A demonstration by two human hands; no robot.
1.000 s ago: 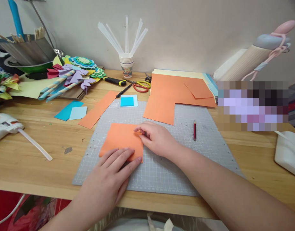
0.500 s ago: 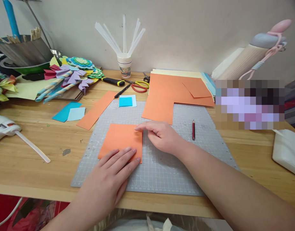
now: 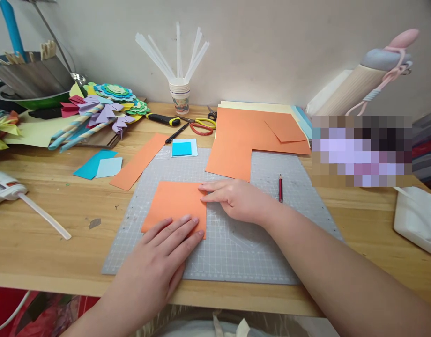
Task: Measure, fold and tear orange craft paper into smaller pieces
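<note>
An orange sheet of paper (image 3: pixel 173 201), close to square, lies flat on the grey cutting mat (image 3: pixel 236 255). My left hand (image 3: pixel 164 250) rests across its lower part, fingers spread and laid flat. At the sheet's upper right edge is my right hand (image 3: pixel 233 199), with two outstretched fingers touching the paper and slightly apart; its other fingers are curled under and partly hidden. Just beyond my right wrist a dark red pencil (image 3: pixel 280 187) lies on the mat, its lower end covered by the arm.
Behind the mat lies a larger L-shaped orange sheet (image 3: pixel 233 140). Blue paper squares (image 3: pixel 182 148), an orange strip (image 3: pixel 140 161), a cutter (image 3: pixel 176 133) and scissors (image 3: pixel 203 125) are nearby. A glue gun (image 3: pixel 6 187) is on the left; a paper cup (image 3: pixel 180 100) holds translucent sticks.
My right hand has shifted slightly along the sheet's right edge, and a second finger now reaches out beside the first. My left hand stays put. The view has moved a little.
</note>
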